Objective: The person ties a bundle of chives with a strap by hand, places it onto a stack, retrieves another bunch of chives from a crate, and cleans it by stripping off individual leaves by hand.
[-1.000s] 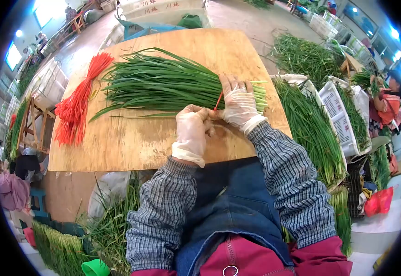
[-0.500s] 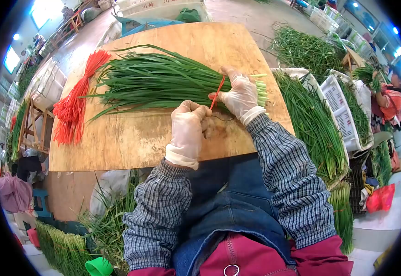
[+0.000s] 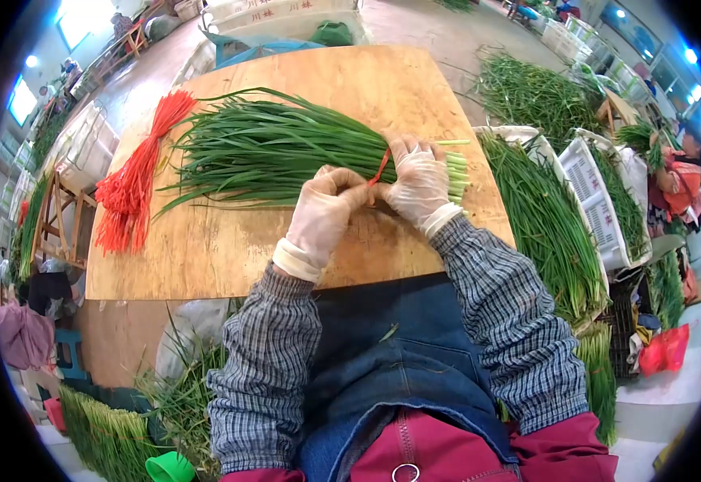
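Note:
A bundle of garlic chives (image 3: 278, 149) lies across the wooden board, leaf tips to the left and pale cut stems to the right. A red tie (image 3: 380, 165) loops around it near the stem end. My right hand (image 3: 419, 178), in a thin clear glove, is closed over the bundle just right of the tie, its thumb near the tie's lower end. My left hand (image 3: 328, 210), gloved too, pinches the tie at the bundle's near side; the fingertips of both hands nearly meet there. The tie's ends are mostly hidden by the fingers.
A bunch of red ties (image 3: 137, 189) lies at the left of the wooden board (image 3: 230, 269). Crates of chives (image 3: 547, 217) stand at the right, with a loose heap of greens (image 3: 531, 88) behind. A person (image 3: 680, 177) holds greens at far right. Tied bundles (image 3: 109, 434) stand lower left.
My left hand has moved slightly up and its fingers now sit closer to the right hand at the tie. The right hand stays on the bundle.

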`<state>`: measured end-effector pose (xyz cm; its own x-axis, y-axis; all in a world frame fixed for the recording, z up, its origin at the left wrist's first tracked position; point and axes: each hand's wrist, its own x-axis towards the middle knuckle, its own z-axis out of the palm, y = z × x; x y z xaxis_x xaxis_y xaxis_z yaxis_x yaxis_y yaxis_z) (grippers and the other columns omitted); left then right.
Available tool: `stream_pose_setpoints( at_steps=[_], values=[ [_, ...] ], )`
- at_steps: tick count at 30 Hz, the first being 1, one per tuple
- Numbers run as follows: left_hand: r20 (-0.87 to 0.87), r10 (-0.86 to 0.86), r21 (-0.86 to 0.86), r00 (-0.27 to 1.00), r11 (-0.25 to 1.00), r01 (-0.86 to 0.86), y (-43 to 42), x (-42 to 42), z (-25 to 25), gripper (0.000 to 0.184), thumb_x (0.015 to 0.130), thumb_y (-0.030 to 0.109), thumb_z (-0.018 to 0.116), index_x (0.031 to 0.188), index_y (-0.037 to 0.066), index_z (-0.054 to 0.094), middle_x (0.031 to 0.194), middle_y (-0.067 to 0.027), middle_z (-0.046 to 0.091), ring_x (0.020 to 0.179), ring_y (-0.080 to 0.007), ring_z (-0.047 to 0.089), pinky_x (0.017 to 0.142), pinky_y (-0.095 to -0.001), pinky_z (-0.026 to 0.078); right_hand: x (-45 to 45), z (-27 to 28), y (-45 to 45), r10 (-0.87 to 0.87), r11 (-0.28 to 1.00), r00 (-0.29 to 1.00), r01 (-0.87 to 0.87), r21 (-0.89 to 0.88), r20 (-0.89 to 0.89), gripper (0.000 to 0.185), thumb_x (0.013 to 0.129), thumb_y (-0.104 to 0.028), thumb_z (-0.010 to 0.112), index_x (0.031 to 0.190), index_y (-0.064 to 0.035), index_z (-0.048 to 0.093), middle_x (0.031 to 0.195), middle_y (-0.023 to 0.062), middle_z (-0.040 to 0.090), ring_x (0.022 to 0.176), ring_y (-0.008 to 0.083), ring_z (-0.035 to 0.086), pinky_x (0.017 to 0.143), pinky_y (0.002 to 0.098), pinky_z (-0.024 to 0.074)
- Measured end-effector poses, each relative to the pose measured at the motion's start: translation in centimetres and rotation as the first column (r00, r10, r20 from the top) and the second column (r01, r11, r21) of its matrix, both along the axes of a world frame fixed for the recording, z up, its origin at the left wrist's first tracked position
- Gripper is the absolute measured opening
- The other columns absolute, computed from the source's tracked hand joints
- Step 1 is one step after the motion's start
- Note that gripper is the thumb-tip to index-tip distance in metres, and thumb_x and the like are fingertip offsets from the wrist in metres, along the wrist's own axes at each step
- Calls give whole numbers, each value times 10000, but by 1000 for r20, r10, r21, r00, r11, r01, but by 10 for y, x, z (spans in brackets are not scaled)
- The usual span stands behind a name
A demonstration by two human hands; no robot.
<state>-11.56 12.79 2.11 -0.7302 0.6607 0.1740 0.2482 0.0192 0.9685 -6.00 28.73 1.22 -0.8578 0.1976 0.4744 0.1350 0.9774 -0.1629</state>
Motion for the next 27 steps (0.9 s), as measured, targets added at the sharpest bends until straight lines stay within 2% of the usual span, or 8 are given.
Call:
stream_pose_setpoints(
  at_steps=[1, 4, 8, 14, 16, 21, 24, 27],
  values=[
    [282, -103, 170, 954, 984, 56, 2, 2, 6, 105, 845, 87, 547, 876, 4, 603, 807, -70, 605, 629, -116, 540, 552, -225, 450, 0, -2, 1, 6, 1000, 1000, -6, 5, -29, 784, 625, -429, 702, 1253, -52, 420, 1148, 89, 515, 1124, 238, 439, 984, 393, 240],
    [555, -338, 433, 760, 898, 83, 14, 3, 10, 123, 854, 116, 541, 895, 6, 581, 825, -95, 608, 620, -117, 540, 543, -228, 450, -4, -13, 4, 22, 999, 993, -19, 29, -117, 757, 650, -447, 672, 1246, -53, 424, 1140, 88, 517, 1123, 239, 440, 986, 398, 237],
    [733, -183, 340, 655, 933, -120, 21, 19, 10, 167, 885, 152, 491, 745, 62, 503, 679, -19, 494, 519, -89, 405, 453, -229, 356, -4, -14, 2, -25, 999, 984, 30, 28, -177, 753, 635, -470, 683, 1222, -65, 441, 1090, 80, 534, 1080, 234, 462, 968, 389, 250],
    [682, 9, 238, 731, 943, -234, 5, 58, 14, 188, 893, 166, 482, 733, 68, 468, 636, 4, 434, 486, -75, 356, 434, -239, 331, 3, -6, -4, -60, 993, 994, 50, -109, -96, 822, 561, -483, 737, 1218, -82, 448, 987, 46, 561, 1000, 211, 483, 913, 375, 289],
    [666, 41, 226, 745, 940, -254, 2, 60, 7, 181, 889, 159, 487, 737, 62, 475, 630, 2, 440, 486, -74, 368, 438, -244, 348, 6, -6, -9, -19, 1000, 985, 18, -5, -174, 838, 571, -490, 724, 1231, -61, 437, 1041, 62, 538, 1008, 223, 468, 920, 379, 288],
    [625, 126, 146, 770, 950, -275, -8, 67, -3, 125, 873, 131, 502, 781, 46, 513, 661, -22, 504, 520, -84, 431, 490, -230, 390, 25, 18, -23, -7, 908, 998, -22, 419, 68, 926, 615, -536, 659, 1304, -5, 341, 1250, 123, 453, 1181, 291, 392, 941, 471, 293],
    [595, 92, 180, 798, 953, -244, -9, 72, -7, 115, 866, 124, 508, 780, 48, 511, 661, -21, 503, 513, -81, 427, 484, -228, 391, 27, 11, -24, -34, 922, 989, -24, 387, 144, 904, 621, -426, 692, 1325, 1, 317, 1309, 136, 430, 1229, 274, 367, 925, 498, 298],
    [531, 89, 222, 842, 945, -240, -10, 76, 2, 108, 865, 112, 512, 781, 44, 511, 665, -22, 509, 496, -75, 414, 473, -224, 392, 25, 4, -18, -5, 916, 1000, -7, 402, 28, 810, 647, -357, 668, 1295, 16, 354, 1241, 130, 473, 1169, 270, 412, 900, 448, 313]
  ],
)
